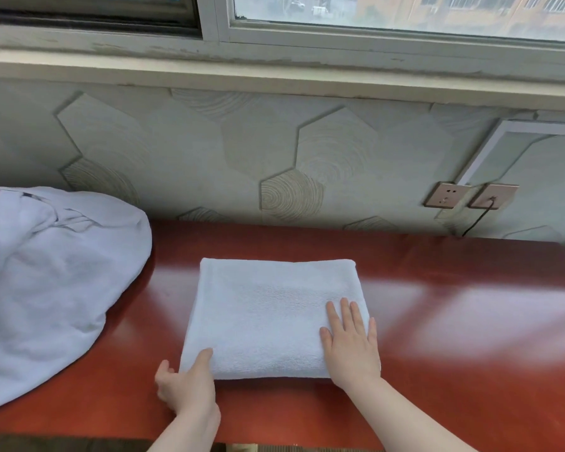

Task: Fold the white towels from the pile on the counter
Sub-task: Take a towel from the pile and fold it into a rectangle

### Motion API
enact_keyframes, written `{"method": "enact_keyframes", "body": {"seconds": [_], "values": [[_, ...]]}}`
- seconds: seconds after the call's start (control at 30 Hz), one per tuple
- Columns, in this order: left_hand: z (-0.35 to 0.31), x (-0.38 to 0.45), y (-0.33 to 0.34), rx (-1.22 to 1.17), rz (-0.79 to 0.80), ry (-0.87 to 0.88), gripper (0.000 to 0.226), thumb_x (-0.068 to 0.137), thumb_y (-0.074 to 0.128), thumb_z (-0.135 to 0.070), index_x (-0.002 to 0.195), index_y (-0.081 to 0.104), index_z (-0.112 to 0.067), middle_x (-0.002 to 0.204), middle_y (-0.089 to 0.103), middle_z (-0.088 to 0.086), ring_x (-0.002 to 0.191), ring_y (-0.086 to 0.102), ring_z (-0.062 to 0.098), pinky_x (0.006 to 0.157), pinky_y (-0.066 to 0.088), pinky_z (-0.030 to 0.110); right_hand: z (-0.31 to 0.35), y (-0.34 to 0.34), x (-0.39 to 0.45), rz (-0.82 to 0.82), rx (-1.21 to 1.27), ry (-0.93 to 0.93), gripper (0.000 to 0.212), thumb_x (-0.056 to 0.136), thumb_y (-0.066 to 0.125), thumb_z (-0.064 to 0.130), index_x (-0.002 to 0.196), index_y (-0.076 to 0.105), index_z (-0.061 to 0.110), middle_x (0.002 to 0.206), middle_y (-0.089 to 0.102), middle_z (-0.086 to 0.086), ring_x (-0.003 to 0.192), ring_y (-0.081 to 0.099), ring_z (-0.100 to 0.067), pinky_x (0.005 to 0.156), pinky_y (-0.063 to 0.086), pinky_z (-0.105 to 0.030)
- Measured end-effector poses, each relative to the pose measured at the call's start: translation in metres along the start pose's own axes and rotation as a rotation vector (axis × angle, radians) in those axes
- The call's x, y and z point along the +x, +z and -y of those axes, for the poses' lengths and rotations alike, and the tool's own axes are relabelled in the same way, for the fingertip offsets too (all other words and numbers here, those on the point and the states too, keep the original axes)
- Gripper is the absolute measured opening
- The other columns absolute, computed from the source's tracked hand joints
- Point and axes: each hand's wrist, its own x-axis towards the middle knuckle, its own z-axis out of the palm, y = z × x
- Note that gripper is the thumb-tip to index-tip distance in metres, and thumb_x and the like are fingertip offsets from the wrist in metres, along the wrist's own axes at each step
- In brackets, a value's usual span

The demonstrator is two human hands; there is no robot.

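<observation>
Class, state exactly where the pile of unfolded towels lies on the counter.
In the head view, the pile lies at the counter's left end, against the wall, left of the folded towel.

Both bare forearms are reaching forward from the bottom edge, the right hand (351, 345) lying flat, palm down with fingers straight and slightly spread, while the left hand (185, 383) is curling inward, thumb stretched forward on top and fingers tucked below.

No readable text, label or number appears anywhere.
</observation>
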Motion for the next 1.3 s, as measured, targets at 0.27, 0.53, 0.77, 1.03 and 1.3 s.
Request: {"method": "enact_keyframes", "body": {"seconds": [0.27,0.53,0.77,1.03,1.3], "values": [[-0.028,-0.044,0.023,-0.377,0.373,-0.755,0.050,0.078,0.077,-0.024,0.119,0.053,-0.011,0.111,0.057,0.009,0.116,0.056,0.028,0.106,0.037,0.046,0.007,-0.007,-0.002,0.078,0.011,0.038,0.056,0.100,0.006,0.040,0.153,-0.005,0.026,0.161,-0.011,0.000,0.148,-0.013,-0.017,0.118,-0.005,-0.044],[-0.032,-0.055,0.029,-0.584,0.451,-0.751,0.032,0.072,0.081,-0.011,0.096,0.060,-0.012,0.095,0.063,0.010,0.089,0.064,0.030,0.084,0.053,0.053,0.001,-0.003,-0.016,-0.395,0.940,0.659,0.095,0.073,0.080,0.032,0.150,0.026,0.015,0.156,0.027,-0.008,0.144,0.024,-0.026,0.115,0.023,-0.044],[-0.024,-0.058,0.027,-0.671,0.497,-0.779,0.048,0.072,0.080,-0.011,0.116,0.059,-0.010,0.111,0.064,0.011,0.098,0.065,0.031,0.083,0.054,0.051,0.041,-0.026,-0.037,0.049,2.379,1.117,0.059,0.071,0.083,0.036,0.118,0.059,0.010,0.113,0.068,-0.010,0.101,0.065,-0.026,0.089,0.053,-0.041],[-0.008,-0.052,0.020,-0.681,0.496,-0.614,0.035,0.077,0.075,-0.014,0.109,0.061,-0.013,0.106,0.067,0.009,0.104,0.064,0.027,0.092,0.051,0.046,0.047,-0.029,-0.021,0.155,2.493,0.925,0.042,0.081,0.074,0.020,0.121,0.062,0.014,0.107,0.071,-0.012,0.100,0.067,-0.032,0.077,0.055,-0.050],[-0.026,-0.042,0.023,-0.821,0.725,-0.426,0.033,0.088,0.064,-0.018,0.120,0.062,-0.012,0.108,0.072,0.012,0.106,0.064,0.032,0.091,0.049,0.050,0.046,-0.034,-0.023,0.130,2.547,0.717,0.041,0.087,0.063,0.012,0.128,0.058,0.014,0.116,0.069,-0.013,0.095,0.069,-0.030,0.065,0.059,-0.049]]}}
